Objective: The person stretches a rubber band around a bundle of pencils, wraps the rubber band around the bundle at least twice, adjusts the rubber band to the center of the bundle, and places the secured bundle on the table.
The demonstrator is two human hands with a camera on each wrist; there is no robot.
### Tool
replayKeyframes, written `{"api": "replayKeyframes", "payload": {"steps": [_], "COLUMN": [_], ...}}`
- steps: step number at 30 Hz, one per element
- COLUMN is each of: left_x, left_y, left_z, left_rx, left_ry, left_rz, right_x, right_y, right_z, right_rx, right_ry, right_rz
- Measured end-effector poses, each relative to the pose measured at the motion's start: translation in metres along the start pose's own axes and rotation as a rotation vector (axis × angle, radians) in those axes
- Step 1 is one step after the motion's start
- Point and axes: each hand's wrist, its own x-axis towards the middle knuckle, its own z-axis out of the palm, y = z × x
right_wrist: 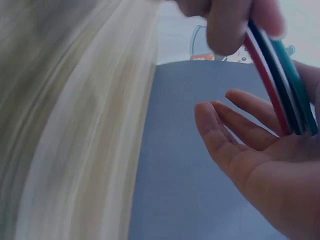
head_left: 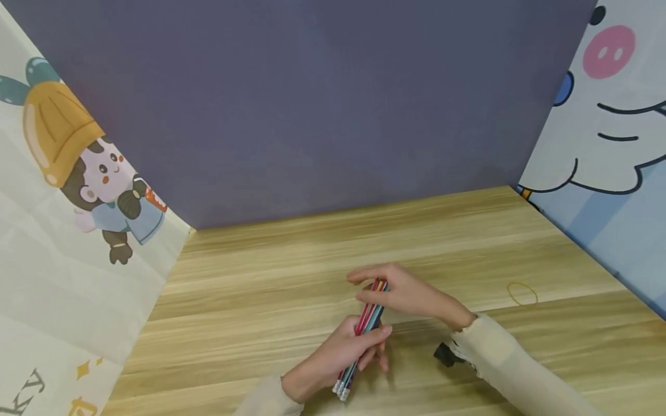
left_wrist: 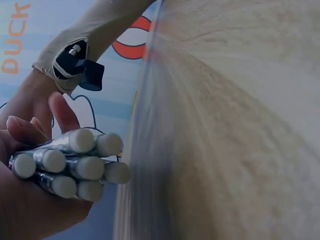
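Note:
A bundle of several pencils [head_left: 368, 316] slants upward from my left hand [head_left: 344, 346], which grips it around the middle with the thumb across the front. White erasers [left_wrist: 87, 167] face the left wrist camera, unevenly lined up. My right hand [head_left: 413, 293] is at the far ends of the pencils; thumb and fingers are spread to either side of them. In the right wrist view the red, dark and green pencils [right_wrist: 282, 82] reach down to the palm of the right hand [right_wrist: 260, 170], whose fingers extend loosely without curling round them. The pencils' far tips are partly hidden there.
On the wooden table [head_left: 250, 289], a thin yellow rubber band [head_left: 522, 293] lies to the right. A black device [head_left: 446, 355] sticks out at the right sleeve's cuff. A grey-blue panel [head_left: 333, 115] closes off the back, with printed cartoon walls [head_left: 145, 277] on both sides.

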Motion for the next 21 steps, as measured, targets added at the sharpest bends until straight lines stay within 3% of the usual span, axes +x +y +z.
{"api": "replayKeyframes", "payload": {"steps": [6,12,17,21], "left_x": [0.000,-0.002,-0.003,-0.004], "left_y": [0.002,0.006,0.004,0.004], "left_z": [0.000,0.004,0.006,0.005], "left_rx": [-0.052,0.025,-0.003,-0.017], "left_ry": [-0.023,-0.035,-0.093,-0.110], "left_rz": [0.020,0.032,0.004,-0.009], "right_x": [0.003,0.001,-0.001,-0.001], "right_y": [0.004,0.000,-0.007,-0.005], "right_z": [0.006,0.004,0.004,0.009], "right_rx": [0.127,0.189,0.080,0.007], "right_ry": [0.016,0.036,0.011,-0.002], "right_rz": [-0.034,-0.061,-0.165,-0.139]}}
